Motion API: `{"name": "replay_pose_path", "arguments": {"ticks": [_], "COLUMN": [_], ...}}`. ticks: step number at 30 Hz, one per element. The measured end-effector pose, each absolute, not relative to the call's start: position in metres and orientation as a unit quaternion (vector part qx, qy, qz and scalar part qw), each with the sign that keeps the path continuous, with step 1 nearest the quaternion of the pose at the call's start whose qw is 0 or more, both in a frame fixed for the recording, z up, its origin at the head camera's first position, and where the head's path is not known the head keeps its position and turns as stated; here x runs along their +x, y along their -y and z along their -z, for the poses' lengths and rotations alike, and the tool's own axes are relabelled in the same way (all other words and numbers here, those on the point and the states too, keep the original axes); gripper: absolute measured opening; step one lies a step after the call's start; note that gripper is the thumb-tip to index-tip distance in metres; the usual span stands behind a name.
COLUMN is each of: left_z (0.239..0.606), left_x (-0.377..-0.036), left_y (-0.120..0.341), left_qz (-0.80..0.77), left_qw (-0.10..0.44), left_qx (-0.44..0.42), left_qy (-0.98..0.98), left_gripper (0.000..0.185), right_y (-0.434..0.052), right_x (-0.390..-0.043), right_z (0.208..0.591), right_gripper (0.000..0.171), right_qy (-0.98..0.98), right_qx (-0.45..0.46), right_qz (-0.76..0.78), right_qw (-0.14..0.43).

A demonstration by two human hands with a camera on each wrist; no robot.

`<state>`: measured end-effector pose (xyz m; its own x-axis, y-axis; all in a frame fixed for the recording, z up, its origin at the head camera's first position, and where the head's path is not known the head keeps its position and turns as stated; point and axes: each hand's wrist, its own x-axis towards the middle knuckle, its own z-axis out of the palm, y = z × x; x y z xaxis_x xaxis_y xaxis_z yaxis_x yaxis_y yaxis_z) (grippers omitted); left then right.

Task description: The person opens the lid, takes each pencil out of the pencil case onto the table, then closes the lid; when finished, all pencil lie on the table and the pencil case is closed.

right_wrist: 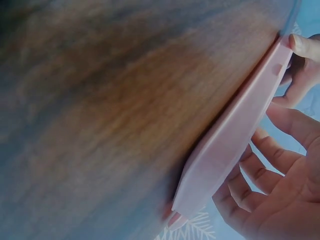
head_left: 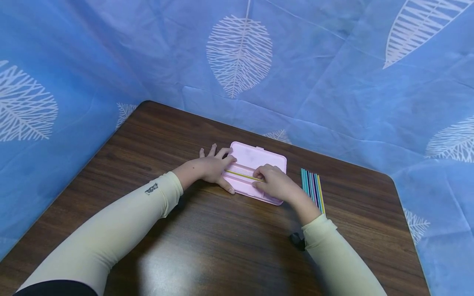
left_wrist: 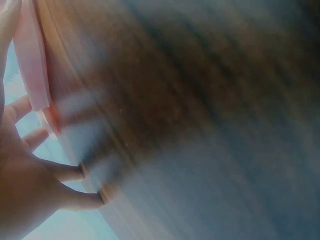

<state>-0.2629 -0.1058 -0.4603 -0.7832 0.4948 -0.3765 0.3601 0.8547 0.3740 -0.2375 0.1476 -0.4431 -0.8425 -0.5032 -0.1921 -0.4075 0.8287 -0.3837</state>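
An open pink pencil case [head_left: 272,155] lies on the table with its lid folded back. Lengthwise in its tray lies a thin yellow pencil [head_left: 240,175]. My left hand [head_left: 212,168] rests with spread fingers on the case's left end, thumb at the near corner. Over the right part of the tray, my right hand [head_left: 275,181] has curled fingers and pinches the right end of the pencil. In the right wrist view the case's outer wall [right_wrist: 225,145] hides the fingertips and the pencil. The left wrist view shows the left fingers [left_wrist: 70,172] apart beside the case.
Several coloured pencils [head_left: 312,187] lie side by side right of the case, partly behind the right forearm. A small black object [head_left: 297,241] shows beside the right sleeve. Beyond the brown wooden table [head_left: 207,242] hangs a blue leaf-patterned cloth [head_left: 314,82].
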Motion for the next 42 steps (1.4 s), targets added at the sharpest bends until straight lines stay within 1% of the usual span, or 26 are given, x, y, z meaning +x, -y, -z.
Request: {"name": "replay_pose_path", "arguments": {"ticks": [4,9,14,18,23,30,38,42], "left_z": [0.470,0.480,0.476,0.470,0.470,0.476,0.475,0.479], "left_x": [-0.269,-0.275,-0.275,-0.271,-0.271,-0.275,-0.273,-0.272], "left_y": [0.106,0.105,0.104,0.102,0.101,0.100,0.101,0.104], "left_qz": [-0.146,-0.144,-0.140,-0.139,-0.138,-0.139,-0.139,-0.134], "left_qw": [0.232,0.228,0.242,0.247,0.244,0.246,0.231,0.227], "left_qx": [0.229,0.226,0.220,0.218,0.215,0.219,0.223,0.222], "left_qy": [-0.934,-0.936,-0.935,-0.934,-0.936,-0.934,-0.937,-0.939], "left_gripper": [0.124,0.126,0.128,0.123,0.120,0.123,0.123,0.126], "right_y": [-0.147,-0.147,-0.146,-0.146,-0.146,-0.149,-0.148,-0.145], "right_x": [-0.239,-0.241,-0.242,-0.242,-0.243,-0.243,-0.243,-0.242], "right_z": [0.445,0.447,0.449,0.450,0.450,0.450,0.452,0.453], "right_gripper": [0.018,0.015,0.015,0.014,0.014,0.015,0.015,0.016], "right_qy": [-0.943,-0.941,-0.939,-0.935,-0.929,-0.921,-0.921,-0.920], "right_qx": [-0.244,-0.239,-0.232,-0.232,-0.239,-0.238,-0.239,-0.241], "right_qz": [0.175,0.184,0.191,0.200,0.207,0.224,0.223,0.222], "right_qw": [0.141,0.155,0.170,0.181,0.193,0.212,0.210,0.217]}}
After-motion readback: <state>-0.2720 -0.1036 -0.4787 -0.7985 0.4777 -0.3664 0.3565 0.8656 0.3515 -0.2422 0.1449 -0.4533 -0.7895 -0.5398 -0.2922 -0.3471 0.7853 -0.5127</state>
